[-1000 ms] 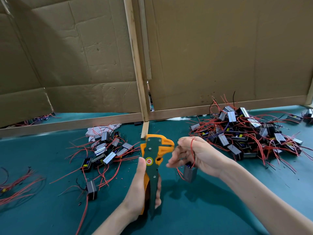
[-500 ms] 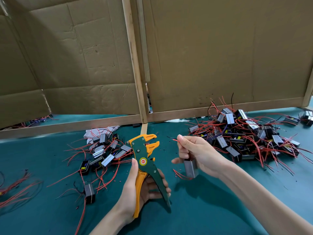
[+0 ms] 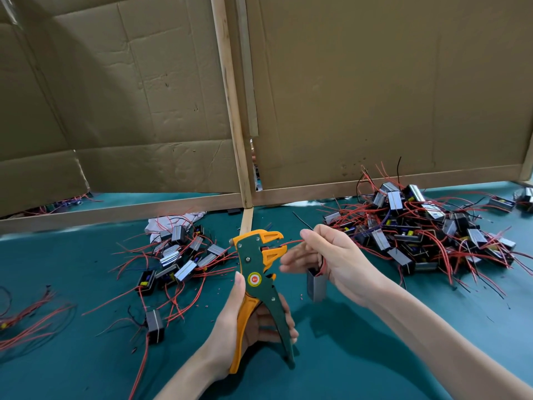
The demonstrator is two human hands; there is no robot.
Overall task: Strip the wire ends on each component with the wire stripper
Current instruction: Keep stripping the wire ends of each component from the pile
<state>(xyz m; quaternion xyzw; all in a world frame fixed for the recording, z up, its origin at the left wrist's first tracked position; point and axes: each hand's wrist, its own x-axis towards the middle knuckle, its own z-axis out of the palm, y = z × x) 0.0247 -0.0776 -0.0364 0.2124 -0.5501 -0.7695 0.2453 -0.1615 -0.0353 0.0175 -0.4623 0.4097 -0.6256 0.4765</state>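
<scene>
Matt creased cardboard panels (image 3: pixel 375 90), bare wooden battens (image 3: pixel 230 111), matt teal tabletop (image 3: pixel 360 356).

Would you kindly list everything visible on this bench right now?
wire stripper: one, orange and green, centre
red wire: one, red, reaching the stripper's head
component: one, grey, hanging at centre
right heap: many components, grey with red wires, table right
left heap: fewer components, same colours, table left-centre
loose wires: several, red, far left
cloth: one, white, behind left heap
cardboard: two panels, brown, rear
table: one, teal, underneath
left hand: grips the wire stripper
right hand: pinches the red wire
</scene>
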